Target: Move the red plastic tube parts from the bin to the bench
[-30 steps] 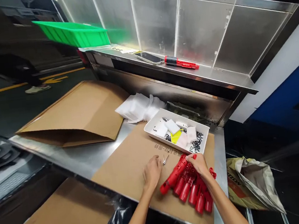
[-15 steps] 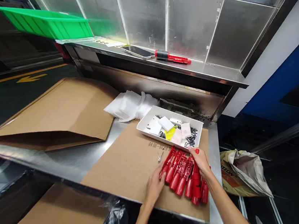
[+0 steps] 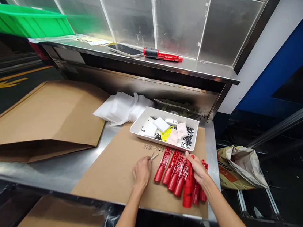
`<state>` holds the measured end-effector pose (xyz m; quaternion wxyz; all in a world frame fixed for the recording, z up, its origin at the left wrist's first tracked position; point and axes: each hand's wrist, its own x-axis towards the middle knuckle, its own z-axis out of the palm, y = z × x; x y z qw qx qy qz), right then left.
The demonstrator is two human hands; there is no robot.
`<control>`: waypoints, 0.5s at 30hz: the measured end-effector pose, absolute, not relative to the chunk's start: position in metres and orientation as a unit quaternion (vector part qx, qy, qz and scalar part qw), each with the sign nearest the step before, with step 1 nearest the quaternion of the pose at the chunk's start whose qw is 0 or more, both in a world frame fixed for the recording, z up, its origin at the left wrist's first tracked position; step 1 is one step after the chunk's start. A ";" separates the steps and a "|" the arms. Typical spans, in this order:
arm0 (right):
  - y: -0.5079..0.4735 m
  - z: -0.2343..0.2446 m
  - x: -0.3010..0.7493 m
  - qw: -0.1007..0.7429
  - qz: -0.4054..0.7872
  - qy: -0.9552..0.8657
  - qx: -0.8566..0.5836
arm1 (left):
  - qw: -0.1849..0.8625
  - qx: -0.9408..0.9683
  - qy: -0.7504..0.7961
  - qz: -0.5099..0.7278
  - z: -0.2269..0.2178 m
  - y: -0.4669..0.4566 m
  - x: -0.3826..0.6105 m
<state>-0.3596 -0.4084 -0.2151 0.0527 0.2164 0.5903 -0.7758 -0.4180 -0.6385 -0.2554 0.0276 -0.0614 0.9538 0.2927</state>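
Note:
Several red plastic handle parts (image 3: 172, 170) lie side by side on a flat cardboard sheet (image 3: 114, 173) on the steel bench. My right hand (image 3: 198, 170) grips one red handle part (image 3: 188, 188), lifted a little over the others. My left hand (image 3: 142, 170) rests on the cardboard just left of the row, its fingertips pinching small metal pieces (image 3: 154, 157). Just beyond the row sits a white tray (image 3: 141, 124) holding small black parts, white pads and a yellow label.
A folded cardboard box (image 3: 44, 119) lies at the left, with white foam bags (image 3: 120, 108) behind the tray. On the steel shelf lie a phone (image 3: 125, 50) and a red tool (image 3: 162, 55); a green bin (image 3: 15, 21) sits further left. A crumpled bag (image 3: 239, 167) lies off the bench's right end.
My left hand moved from the red parts to the small metal pieces. My right hand drew back and picked up one red handle part. The view shifted left.

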 end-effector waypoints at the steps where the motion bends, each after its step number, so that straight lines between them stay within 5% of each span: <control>1: -0.408 -0.214 -0.359 0.059 -0.791 0.568 0.220 | 0.017 -0.078 0.953 0.292 -0.252 -0.644 -0.419; 6: -0.408 -0.210 -0.359 0.045 -0.850 0.471 0.230 | -0.074 -0.150 0.928 0.334 -0.231 -0.634 -0.397; 11: -0.420 -0.205 -0.362 0.000 -0.879 0.429 0.209 | 0.067 0.089 0.888 0.447 -0.226 -0.570 -0.337; 15: -0.415 -0.201 -0.355 -0.024 -0.867 0.456 0.200 | 0.076 0.085 0.891 0.439 -0.226 -0.580 -0.335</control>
